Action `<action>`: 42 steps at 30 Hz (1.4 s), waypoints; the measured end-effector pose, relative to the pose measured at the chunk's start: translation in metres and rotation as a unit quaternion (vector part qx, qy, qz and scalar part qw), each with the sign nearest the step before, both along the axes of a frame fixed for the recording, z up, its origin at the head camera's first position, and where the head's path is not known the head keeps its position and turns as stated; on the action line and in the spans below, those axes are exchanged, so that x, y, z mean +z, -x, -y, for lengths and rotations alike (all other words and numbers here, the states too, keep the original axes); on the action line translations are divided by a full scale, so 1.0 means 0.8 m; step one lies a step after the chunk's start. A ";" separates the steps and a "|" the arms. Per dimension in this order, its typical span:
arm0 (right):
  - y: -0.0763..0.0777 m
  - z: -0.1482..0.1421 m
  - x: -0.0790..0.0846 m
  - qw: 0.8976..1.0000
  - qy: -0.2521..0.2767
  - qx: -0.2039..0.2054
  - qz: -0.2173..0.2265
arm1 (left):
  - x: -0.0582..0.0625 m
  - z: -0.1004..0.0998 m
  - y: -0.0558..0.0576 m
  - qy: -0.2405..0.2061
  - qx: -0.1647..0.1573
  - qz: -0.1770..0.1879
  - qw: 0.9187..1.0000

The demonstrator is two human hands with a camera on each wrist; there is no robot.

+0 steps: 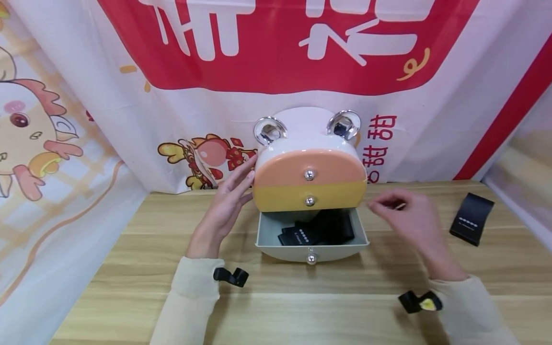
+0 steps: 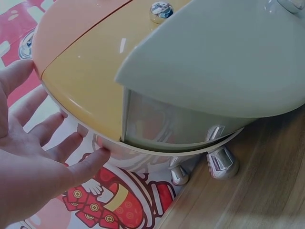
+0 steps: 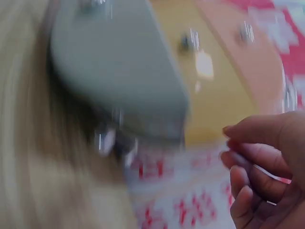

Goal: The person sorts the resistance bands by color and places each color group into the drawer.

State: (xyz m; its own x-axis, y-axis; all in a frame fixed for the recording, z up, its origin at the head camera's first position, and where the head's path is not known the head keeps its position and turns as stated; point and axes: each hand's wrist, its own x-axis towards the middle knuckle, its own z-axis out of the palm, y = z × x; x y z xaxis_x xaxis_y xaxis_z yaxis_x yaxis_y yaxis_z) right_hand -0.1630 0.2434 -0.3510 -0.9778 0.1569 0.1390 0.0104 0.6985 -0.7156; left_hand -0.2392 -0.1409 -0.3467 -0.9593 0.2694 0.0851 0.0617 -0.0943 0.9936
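A small round-topped chest of drawers [image 1: 308,160] stands at the back of the table, with orange and yellow drawers shut. Its lowest, grey-green drawer [image 1: 280,252] is pulled out, and several black folded pouches or bands [image 1: 321,230] with white print lie inside. My left hand [image 1: 226,203] rests its outstretched fingertips [image 2: 97,162] against the left side of the chest. To the right of the yellow drawer hovers my right hand [image 1: 409,218], fingers loosely bent and thumb close to the forefinger, holding nothing. The right wrist view is blurred.
Another flat black printed piece [image 1: 472,219] lies on the wooden table [image 1: 327,311] at the far right. Printed cloth [image 1: 215,105] hangs behind the chest and along both sides. Two silver ear-like rings [image 1: 344,125] stick up from the chest's top.
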 end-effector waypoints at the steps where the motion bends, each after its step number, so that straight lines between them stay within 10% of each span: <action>1: 0.002 -0.018 -0.005 1.000 0.006 -0.017 0.010 | 0.000 0.000 0.000 0.000 -0.001 -0.001 1.000; 9: 0.021 -0.162 -0.054 0.979 0.141 -0.143 0.041 | -0.001 -0.002 0.002 0.000 -0.001 -0.005 1.000; 20: 0.026 -0.244 -0.075 0.887 0.309 -0.335 0.074 | -0.001 0.002 -0.001 -0.004 0.004 -0.010 1.000; 28: 0.038 -0.257 -0.104 0.912 0.204 -0.334 0.122 | -0.001 0.002 -0.001 -0.008 0.004 -0.003 1.000; 36: 0.044 -0.264 -0.117 0.957 0.107 -0.230 0.141 | 0.002 0.000 -0.001 -0.010 0.002 -0.006 1.000; 42: 0.048 -0.264 -0.120 0.956 0.097 -0.236 0.145 | -0.001 0.000 -0.003 -0.006 0.008 0.003 1.000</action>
